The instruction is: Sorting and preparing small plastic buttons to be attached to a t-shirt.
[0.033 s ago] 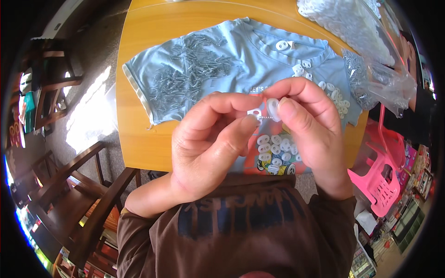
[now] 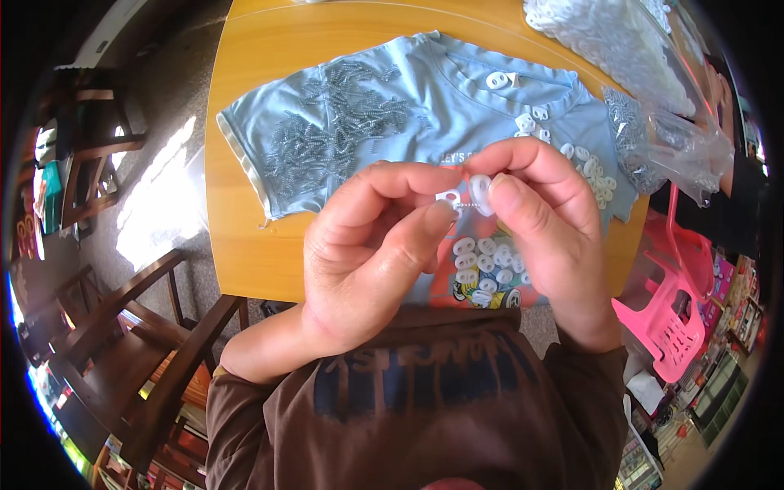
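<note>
Above a light blue T-shirt spread on the table, my two hands meet fingertip to fingertip. My left hand is closed, pinching a small white plastic piece with a hole in it. Between thumb and forefinger, my right hand grips a white oval plastic piece. A thin coil spring bridges the two pieces; its ends are hidden. Several white two-holed oval pieces lie on the shirt below my hands. Many small metal springs are heaped on its left sleeve area.
More white pieces lie on the shirt's right side, beside a clear bag of springs. A large bag of white pieces sits at the far right of the wooden table. Wooden chairs stand left, a pink plastic chair right.
</note>
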A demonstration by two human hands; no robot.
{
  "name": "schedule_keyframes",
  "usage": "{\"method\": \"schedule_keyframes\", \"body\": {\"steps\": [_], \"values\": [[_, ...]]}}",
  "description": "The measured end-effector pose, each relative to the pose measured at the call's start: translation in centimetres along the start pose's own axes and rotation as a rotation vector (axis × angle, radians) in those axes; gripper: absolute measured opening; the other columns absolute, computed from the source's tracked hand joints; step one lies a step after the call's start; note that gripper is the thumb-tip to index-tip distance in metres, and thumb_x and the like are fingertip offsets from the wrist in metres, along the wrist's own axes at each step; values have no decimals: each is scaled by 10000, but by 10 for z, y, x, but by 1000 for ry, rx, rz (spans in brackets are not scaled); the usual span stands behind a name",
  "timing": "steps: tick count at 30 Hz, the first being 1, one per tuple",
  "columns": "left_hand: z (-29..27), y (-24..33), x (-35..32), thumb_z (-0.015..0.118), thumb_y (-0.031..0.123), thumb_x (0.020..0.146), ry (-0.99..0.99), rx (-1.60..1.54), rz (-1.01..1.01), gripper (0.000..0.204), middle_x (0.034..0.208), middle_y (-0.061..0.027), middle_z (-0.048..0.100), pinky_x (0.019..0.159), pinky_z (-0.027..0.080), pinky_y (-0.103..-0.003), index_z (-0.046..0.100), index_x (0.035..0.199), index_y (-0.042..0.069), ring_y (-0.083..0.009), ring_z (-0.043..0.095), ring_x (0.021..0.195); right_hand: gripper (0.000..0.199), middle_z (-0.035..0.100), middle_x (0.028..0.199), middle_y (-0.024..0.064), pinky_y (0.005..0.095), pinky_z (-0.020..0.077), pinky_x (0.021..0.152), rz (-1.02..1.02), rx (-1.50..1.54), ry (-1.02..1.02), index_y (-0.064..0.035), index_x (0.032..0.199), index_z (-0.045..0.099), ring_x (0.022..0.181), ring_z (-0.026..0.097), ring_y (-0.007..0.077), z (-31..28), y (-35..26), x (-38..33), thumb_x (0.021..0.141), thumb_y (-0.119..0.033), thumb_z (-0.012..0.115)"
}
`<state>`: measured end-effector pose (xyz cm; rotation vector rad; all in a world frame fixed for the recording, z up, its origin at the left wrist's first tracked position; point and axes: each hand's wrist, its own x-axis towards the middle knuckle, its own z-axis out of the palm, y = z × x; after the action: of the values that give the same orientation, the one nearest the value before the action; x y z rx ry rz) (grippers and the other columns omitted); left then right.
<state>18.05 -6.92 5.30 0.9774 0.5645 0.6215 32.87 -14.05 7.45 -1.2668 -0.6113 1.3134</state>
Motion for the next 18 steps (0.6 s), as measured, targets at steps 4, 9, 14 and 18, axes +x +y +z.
{"method": "schedule_keyframes", "body": {"steps": [4, 9, 14, 18], "values": [[0, -1, -1, 531, 9, 841, 54, -34, -35, 169, 762, -57, 567, 482, 369, -188, 534, 1008, -18, -70, 464, 534, 180, 532, 823, -6, 178, 420, 633, -97, -2, -12, 1, 1040, 530, 696, 485, 47, 1, 2, -1, 900, -112, 515], [-1, -1, -2, 540, 19, 841, 78, -76, -31, 170, 775, -55, 576, 480, 364, -186, 534, 1007, -14, -69, 459, 530, 170, 529, 812, -6, 181, 425, 624, -54, 30, -57, -4, 1021, 543, 677, 489, 52, -2, 3, -1, 904, -124, 512], [-3, -3, -3, 540, 29, 845, 71, -71, -51, 168, 790, -58, 585, 481, 359, -188, 533, 1009, -9, -66, 448, 527, 185, 556, 818, 9, 196, 443, 631, 107, 137, -58, -1, 1021, 560, 692, 525, 66, -2, 6, 0, 898, -135, 521], [-9, -6, -2, 542, 15, 859, 20, -162, -56, 162, 859, -29, 597, 566, 412, -175, 540, 1021, 9, -33, 483, 663, 206, 583, 847, 37, 209, 454, 649, 130, 285, -100, 16, 1028, 564, 707, 548, 75, -3, 9, 1, 883, -129, 541]]}}
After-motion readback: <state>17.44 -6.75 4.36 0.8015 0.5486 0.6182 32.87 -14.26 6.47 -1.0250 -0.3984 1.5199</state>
